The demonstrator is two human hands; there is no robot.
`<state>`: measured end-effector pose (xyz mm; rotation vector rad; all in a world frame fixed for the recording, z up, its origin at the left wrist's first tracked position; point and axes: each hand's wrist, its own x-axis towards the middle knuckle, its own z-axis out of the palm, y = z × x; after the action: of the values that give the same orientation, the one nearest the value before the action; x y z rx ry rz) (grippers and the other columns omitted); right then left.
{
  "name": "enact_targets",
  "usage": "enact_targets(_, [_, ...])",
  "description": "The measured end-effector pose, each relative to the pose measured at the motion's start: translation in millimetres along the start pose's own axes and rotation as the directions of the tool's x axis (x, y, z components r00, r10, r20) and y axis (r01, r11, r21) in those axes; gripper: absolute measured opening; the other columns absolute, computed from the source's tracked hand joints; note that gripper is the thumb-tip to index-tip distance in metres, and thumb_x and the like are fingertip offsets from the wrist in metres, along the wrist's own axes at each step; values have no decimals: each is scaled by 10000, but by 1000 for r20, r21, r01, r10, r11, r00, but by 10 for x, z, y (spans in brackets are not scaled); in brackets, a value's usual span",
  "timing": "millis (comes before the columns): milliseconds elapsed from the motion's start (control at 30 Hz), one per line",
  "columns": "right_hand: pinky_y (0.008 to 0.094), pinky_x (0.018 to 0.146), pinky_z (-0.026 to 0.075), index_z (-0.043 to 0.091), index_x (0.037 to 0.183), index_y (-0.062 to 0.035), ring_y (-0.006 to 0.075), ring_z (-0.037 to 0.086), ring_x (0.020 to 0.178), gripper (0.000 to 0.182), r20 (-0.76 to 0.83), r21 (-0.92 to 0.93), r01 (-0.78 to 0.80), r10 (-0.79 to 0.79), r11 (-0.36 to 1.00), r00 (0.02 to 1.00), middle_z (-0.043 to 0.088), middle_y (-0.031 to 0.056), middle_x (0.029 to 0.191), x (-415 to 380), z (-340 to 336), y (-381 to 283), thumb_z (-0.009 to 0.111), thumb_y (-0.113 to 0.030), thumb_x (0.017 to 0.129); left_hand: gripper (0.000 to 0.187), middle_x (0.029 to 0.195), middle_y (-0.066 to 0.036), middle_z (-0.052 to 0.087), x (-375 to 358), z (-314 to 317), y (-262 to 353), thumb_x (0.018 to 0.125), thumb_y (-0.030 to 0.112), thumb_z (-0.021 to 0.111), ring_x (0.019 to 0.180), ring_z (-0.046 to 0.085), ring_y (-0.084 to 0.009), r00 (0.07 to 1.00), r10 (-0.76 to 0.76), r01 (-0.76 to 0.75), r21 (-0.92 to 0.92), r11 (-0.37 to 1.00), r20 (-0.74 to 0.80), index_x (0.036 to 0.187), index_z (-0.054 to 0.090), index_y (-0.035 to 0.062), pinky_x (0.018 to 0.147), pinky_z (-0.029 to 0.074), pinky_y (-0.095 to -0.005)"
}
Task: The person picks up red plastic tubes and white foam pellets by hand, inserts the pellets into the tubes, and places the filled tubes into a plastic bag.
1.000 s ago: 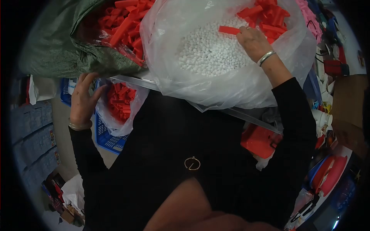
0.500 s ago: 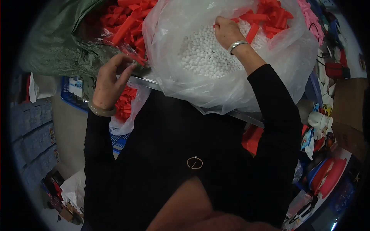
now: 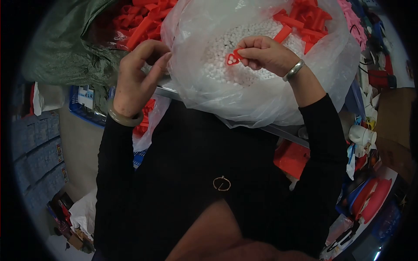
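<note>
Above a clear plastic bag (image 3: 196, 93) of small white balls (image 3: 222, 48), my right hand (image 3: 267, 54) pinches a red triangular piece (image 3: 233, 58) with a few white balls inside its open end. My left hand (image 3: 141, 71) is at the bag's left edge, its thumb and fingers curved and apart, with nothing visible between them. More red pieces (image 3: 305, 19) lie on the balls at the bag's upper right. Another heap of red pieces (image 3: 141, 26) fills the green sack to the left.
The green sack (image 3: 56, 52) spreads over the upper left. Below it are a blue basket (image 3: 80, 111) and stacked blue-grey boxes (image 3: 37, 135). At the right stand a white mug-like container (image 3: 361, 135) and a cardboard box (image 3: 394, 117). A metal edge (image 3: 167, 92) runs under the bag.
My right hand has come up out of the balls toward me and left, bringing the red piece into view. My left hand has moved slightly up and right.
</note>
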<state>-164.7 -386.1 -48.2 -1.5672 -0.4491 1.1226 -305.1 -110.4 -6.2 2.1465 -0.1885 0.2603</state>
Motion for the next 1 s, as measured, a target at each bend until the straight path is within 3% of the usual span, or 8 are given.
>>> enact_targets(300, [158, 526, 395, 640, 954, -56, 24, 509, 574, 141, 19, 127, 182, -185, 975, 983, 610, -28, 712, -406, 46, -369, 591, -187, 935, 328, 1097, -128, 553, 401, 883, 111, 849, 98, 664, 950, 579, -259, 920, 385, -382, -47, 923, 77, 1141, 531, 28, 823, 482, -345])
enact_targets(400, [191, 573, 436, 649, 969, -18, 55, 557, 633, 152, -195, -231, 238, -284, 943, 939, 631, -8, 739, -507, 227, -403, 601, -154, 921, 310, 1016, -150, 563, 420, 1094, 24, 864, 129, 650, 920, 582, -290, 933, 340, -297, -280, 913, 118, 1121, 513, 22, 791, 478, -352])
enact_targets(467, [227, 631, 472, 642, 982, 36, 118, 607, 697, 185, -339, -720, 242, -635, 650, 694, 655, 51, 773, -560, 439, -378, 614, -129, 903, 235, 879, -170, 560, 383, 1072, 94, 881, 105, 605, 814, 583, -298, 949, 179, -108, -263, 959, 260, 1060, 489, 5, 700, 459, -359])
enact_targets(500, [280, 701, 504, 607, 1038, 68, 217, 635, 781, 218, -317, -797, 197, -672, 572, 669, 659, 132, 876, -602, 563, -407, 623, -59, 862, 235, 879, -170, 560, 361, 1112, 62, 881, 105, 605, 814, 583, -298, 946, 184, -110, -268, 957, 267, 1060, 489, 5, 700, 459, -359])
enact_targets(600, [332, 772, 507, 584, 1114, 69, 289, 625, 868, 314, -185, -909, 234, -838, 344, 512, 631, 182, 1009, -517, 862, -267, 629, 1, 811, 177, 776, -180, 532, 273, 1190, -30, 868, 50, 554, 718, 552, -335, 981, 134, -73, -379, 923, 138, 1008, 461, -5, 634, 428, -376])
enact_targets(833, [380, 845, 490, 526, 1205, 109, 341, 601, 970, 470, -236, -946, 118, -892, 302, 386, 584, 215, 1119, -403, 1226, -206, 641, 40, 755, 212, 766, -193, 521, 186, 914, 94, 807, -12, 554, 708, 525, -383, 990, 135, -125, -173, 977, 46, 998, 464, 9, 629, 429, -391])
enact_targets(933, [371, 852, 488, 521, 1227, 89, 335, 601, 978, 486, -199, -931, 217, -908, 292, 368, 586, 204, 1136, -350, 1230, -228, 642, 36, 759, 193, 764, -187, 523, 118, 681, 108, 828, -17, 557, 680, 536, -361, 990, 138, -136, -84, 987, 23, 1003, 479, 12, 606, 431, -369])
enact_targets(1000, [365, 826, 495, 545, 1206, 54, 330, 614, 939, 426, -175, -764, 504, -881, 403, 440, 591, 194, 1133, -280, 1181, -242, 629, 14, 791, 193, 772, -166, 545, 52, 429, 158, 861, -16, 563, 640, 559, -301, 985, 175, -174, 56, 983, -6, 1045, 512, 14, 593, 442, -316])
